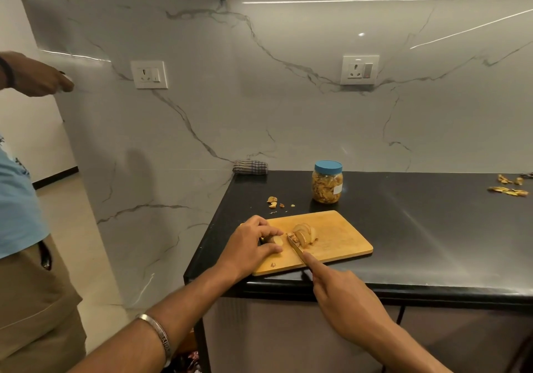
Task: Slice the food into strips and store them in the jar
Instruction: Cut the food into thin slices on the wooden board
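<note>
A wooden cutting board (340,234) lies at the near left corner of the black counter. My left hand (249,247) grips the uncut end of a pale brown food piece (277,240) on the board's left side. My right hand (339,293) holds a knife (295,247), forefinger stretched along the blade's back, the blade lying between the piece and a fan of cut slices (305,234). Behind the board stands a clear jar (327,183) with a blue lid on it, filled with yellowish strips.
Small scraps (272,201) lie behind the board, and more peelings (509,186) at the far right. A folded checked cloth (250,167) sits against the marble wall. Another person (20,199) stands at the left, arm raised. The black counter (432,228) extends right.
</note>
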